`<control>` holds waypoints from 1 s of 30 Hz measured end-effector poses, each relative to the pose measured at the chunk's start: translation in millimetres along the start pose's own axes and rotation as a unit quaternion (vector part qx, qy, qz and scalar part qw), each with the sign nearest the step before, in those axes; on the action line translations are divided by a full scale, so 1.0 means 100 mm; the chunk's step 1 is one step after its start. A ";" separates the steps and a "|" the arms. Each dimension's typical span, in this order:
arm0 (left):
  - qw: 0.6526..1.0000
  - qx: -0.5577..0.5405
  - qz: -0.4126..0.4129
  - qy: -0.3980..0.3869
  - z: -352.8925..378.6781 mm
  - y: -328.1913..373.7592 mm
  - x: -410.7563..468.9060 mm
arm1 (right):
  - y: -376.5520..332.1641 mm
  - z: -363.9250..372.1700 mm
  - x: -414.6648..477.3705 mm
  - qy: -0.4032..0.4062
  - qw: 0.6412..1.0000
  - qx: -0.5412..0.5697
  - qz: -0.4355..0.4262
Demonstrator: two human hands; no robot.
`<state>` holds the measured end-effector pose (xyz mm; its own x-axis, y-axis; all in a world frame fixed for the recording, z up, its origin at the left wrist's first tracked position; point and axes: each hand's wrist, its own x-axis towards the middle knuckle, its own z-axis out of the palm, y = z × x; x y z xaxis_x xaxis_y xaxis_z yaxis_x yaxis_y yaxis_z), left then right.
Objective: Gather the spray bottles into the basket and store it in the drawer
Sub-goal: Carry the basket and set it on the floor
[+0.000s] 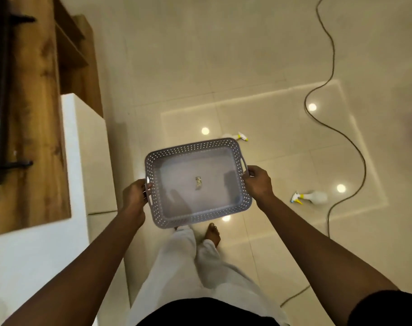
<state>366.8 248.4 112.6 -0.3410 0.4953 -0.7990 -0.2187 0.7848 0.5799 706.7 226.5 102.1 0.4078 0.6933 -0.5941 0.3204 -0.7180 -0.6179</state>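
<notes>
Overhead, perforated grey plastic basket (pixel 240 147) between both hands.

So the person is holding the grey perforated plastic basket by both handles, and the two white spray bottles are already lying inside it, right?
Not quite. The head view shows both hands, left and right, holding the grey perforated plastic basket by its handles, but no bottles are inside it. The two white spray bottles lie on the floor: one to the basket's right, one just beyond it.

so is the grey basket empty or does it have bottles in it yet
Empty of bottles: the grey perforated plastic basket shows a bare floor with only a small label. Both white spray bottles lie on the tiled floor.
</notes>
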 end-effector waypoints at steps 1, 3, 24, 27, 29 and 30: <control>1.000 0.010 0.001 -0.010 0.15 0.01 0.01 | 0.07 -0.09 0.06 0.006 1.000 0.005 0.010; 0.999 0.033 0.001 -0.024 0.45 0.03 0.05 | 0.19 -0.25 0.19 0.021 0.999 0.016 0.030; 0.974 0.208 -0.035 -0.084 2.83 -1.22 1.37 | 2.00 -0.75 2.54 0.070 0.992 -0.014 0.099; 0.970 0.227 -0.026 -0.079 3.12 -1.67 1.74 | 2.50 -0.58 2.99 0.075 0.991 -0.023 0.104; 0.970 0.231 -0.028 -0.068 3.31 -1.97 2.01 | 2.81 -0.48 3.27 0.069 0.992 -0.024 0.108; 0.969 0.237 -0.033 -0.063 3.38 -2.08 2.12 | 2.93 -0.45 3.37 0.065 0.992 -0.020 0.109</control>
<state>649.2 316.4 -231.2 -0.2199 0.4567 -0.8620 0.2193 0.8842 0.4125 976.2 246.9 -256.3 0.5768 0.5091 -0.6388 0.2453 -0.8539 -0.4591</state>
